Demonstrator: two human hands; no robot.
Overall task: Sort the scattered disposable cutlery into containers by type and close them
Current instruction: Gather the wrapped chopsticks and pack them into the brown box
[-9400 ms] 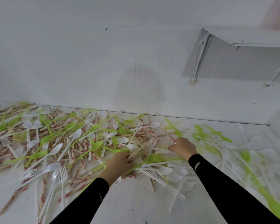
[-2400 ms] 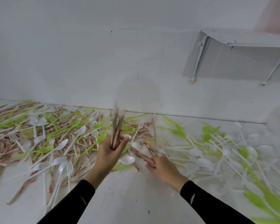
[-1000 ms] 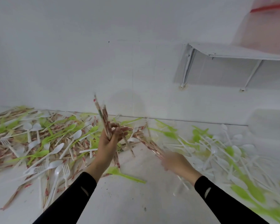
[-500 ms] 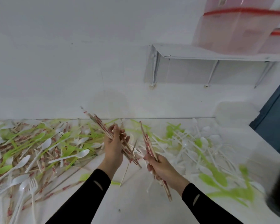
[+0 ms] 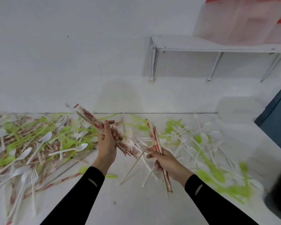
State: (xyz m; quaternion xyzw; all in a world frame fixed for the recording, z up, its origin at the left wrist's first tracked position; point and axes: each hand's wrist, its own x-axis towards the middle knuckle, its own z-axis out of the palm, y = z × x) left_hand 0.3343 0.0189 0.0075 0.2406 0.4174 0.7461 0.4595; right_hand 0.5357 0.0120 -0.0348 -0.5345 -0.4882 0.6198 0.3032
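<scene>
Two hands, head view: the left hand (image 5: pixel 106 147) grips a fat sheaf of paper-wrapped chopsticks (image 5: pixel 94 122) slanting up and left. The right hand (image 5: pixel 165 161) grips a thinner sheaf (image 5: pixel 153 137), nearly upright, its tail hanging below the wrist.
Cutlery to sort: green and white spoons and forks (image 5: pixel 39 143) heaped on the white table (image 5: pixel 128 205) at left, a whiter heap (image 5: pixel 209 143) at right.
Containers: a clear tub (image 5: pixel 240 106), blurred, at the table's far right corner; pink bins (image 5: pixel 234 21) on the wall shelf (image 5: pixel 217 46), well apart from both hands.
Risk, to my eye: both sheaves are fanned and loose, so merging them could let sticks slide out. A bare stick (image 5: pixel 133 166) slants just below the hands.
Second risk: a white fork (image 5: pixel 130 142) seems caught against the left sheaf and could ride into the wrong container.
</scene>
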